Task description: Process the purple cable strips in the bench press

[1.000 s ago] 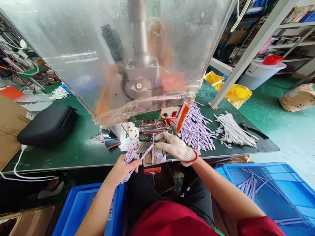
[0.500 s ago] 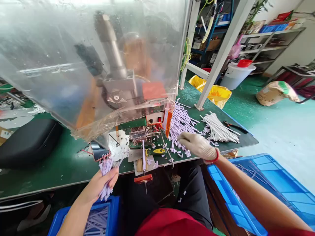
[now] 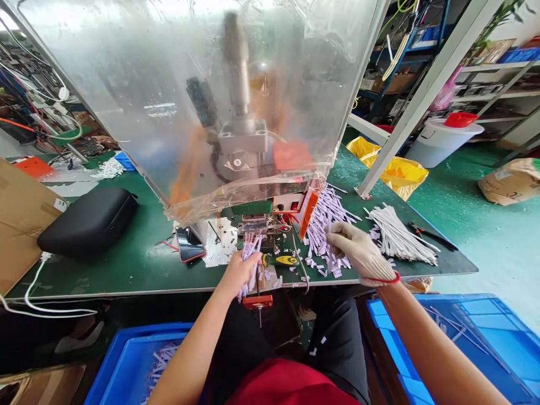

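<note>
My bare left hand [image 3: 242,273] is closed round a bundle of pale purple strips [image 3: 250,264], just in front of the small metal fixture [image 3: 255,226] under the machine. My right hand [image 3: 352,247], in a white glove, pinches a single purple strip [image 3: 329,225] that stands nearly upright. Behind and beside the glove spreads a heap of purple strips [image 3: 323,211] with short cut pieces. A bunch of white strips [image 3: 400,235] lies to the right of the glove. The yellow-green screwdriver handle [image 3: 282,260] rests between my hands.
A cloudy plastic guard [image 3: 169,84] covers the machine. Pliers [image 3: 434,236] lie at the right, a phone [image 3: 189,244] and a black case [image 3: 88,219] at the left. Blue bins [image 3: 122,360] [image 3: 459,337] stand below the table's front edge. A metal post [image 3: 426,95] rises at the right.
The view has turned left. My left hand has brought its bundle right, in front of the fixture. My right hand has taken a purple strip from the heap.
</note>
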`<control>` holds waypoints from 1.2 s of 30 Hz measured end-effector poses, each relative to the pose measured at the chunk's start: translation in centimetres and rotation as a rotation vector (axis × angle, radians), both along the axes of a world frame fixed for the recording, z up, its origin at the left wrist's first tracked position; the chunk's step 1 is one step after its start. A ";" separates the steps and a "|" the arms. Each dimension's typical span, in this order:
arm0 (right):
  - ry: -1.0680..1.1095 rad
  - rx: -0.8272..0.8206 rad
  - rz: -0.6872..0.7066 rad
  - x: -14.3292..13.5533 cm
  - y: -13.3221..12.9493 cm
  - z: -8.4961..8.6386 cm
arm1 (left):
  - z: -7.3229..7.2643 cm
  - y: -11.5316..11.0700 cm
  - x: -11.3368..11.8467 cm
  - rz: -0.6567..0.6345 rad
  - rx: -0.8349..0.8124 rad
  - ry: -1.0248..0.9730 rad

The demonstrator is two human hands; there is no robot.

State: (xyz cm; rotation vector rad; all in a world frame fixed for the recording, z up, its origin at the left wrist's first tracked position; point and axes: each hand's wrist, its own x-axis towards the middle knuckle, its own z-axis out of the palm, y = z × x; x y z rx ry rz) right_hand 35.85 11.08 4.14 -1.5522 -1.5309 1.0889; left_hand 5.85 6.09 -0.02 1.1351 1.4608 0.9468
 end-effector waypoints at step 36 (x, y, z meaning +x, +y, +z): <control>0.037 -0.113 0.504 -12.0 -1.0 0.9 | 2.4 -5.9 -5.8 -0.208 -0.037 0.034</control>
